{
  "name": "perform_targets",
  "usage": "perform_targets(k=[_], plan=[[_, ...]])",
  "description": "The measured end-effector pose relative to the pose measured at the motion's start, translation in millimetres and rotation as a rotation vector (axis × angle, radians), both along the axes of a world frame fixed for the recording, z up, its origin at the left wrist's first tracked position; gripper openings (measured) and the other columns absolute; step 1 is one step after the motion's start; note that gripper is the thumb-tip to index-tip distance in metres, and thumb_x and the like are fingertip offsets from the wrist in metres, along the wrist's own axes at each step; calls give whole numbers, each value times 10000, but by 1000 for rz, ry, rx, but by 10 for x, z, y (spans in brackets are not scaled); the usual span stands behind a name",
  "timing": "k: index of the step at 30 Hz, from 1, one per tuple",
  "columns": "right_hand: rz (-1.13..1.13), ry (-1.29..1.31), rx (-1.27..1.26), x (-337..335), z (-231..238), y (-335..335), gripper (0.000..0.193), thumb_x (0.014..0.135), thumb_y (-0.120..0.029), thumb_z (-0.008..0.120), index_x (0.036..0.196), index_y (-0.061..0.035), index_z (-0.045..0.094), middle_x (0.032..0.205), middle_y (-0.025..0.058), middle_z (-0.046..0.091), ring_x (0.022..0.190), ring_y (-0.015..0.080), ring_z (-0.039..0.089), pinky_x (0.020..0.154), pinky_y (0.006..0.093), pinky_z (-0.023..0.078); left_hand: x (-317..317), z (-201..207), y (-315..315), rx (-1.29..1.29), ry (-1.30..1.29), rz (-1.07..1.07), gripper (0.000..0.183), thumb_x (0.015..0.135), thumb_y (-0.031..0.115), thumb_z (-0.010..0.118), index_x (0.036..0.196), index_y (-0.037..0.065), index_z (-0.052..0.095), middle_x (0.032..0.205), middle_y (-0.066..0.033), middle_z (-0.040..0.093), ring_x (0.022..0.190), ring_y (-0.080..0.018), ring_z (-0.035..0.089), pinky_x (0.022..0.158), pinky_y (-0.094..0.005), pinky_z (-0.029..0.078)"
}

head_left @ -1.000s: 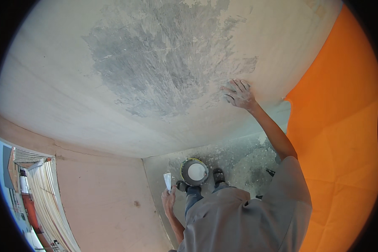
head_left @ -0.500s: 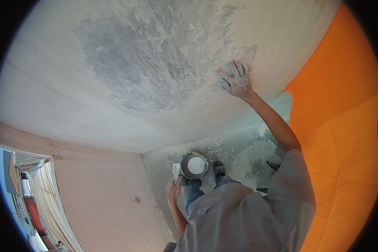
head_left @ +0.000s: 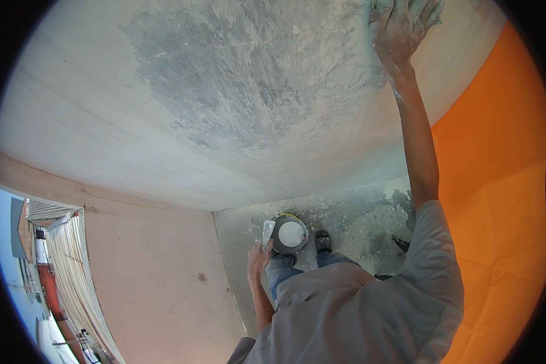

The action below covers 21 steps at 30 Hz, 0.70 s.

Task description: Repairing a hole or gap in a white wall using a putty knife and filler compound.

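My right hand (head_left: 398, 27) is stretched up to the right side of the wall, coated in pale dust. Its fingers are spread and lie flat against the surface, partly cut off by the top of the view. Whether anything thin is under the palm cannot be made out. Left of it spreads a rough grey patch (head_left: 242, 67) with streaky white smears on the pale wall (head_left: 97, 115). Low down, my left hand (head_left: 259, 259) is closed on a putty knife (head_left: 268, 232), its whitish blade pointing up beside a dark bucket (head_left: 278, 239) with white material inside.
The bucket stands on a splattered grey floor (head_left: 370, 221) by my feet, close to a dark sandal (head_left: 323, 241). An orange sheet (head_left: 491, 182) hangs along the right. A pinkish side wall (head_left: 151, 261) and a window opening with pale curtains (head_left: 73, 255) are at left.
My right hand has swept up and to the right along the wall, off the grey patch's edge. My left hand still grips the putty knife, now slightly nearer the bucket.
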State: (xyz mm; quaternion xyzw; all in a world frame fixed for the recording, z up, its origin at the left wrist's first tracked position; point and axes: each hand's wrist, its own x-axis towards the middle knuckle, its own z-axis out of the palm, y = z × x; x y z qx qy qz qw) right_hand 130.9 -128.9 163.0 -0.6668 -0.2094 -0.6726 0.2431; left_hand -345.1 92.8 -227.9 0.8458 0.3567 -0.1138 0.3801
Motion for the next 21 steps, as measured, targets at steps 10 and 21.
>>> perform_targets(k=[10,21], plan=[[114,29,-1299,-210,-2920,12,702,967,-432,522,1615,-409,255,1664,-113,307,1503,85,306,1259,315,204,136,126,37,93,20,-35,485,963,522,607,1189,106,716,1014,-243,716,1014,-467,659,875,-524,494],[127,132,-47,-43,-287,86,547,1034,-386,425,1520,-152,515,1611,304,300,1488,453,299,1199,627,154,-94,-79,186,81,92,63,533,968,567,584,1168,91,717,979,-246,712,1007,-450,666,853,-516,495]])
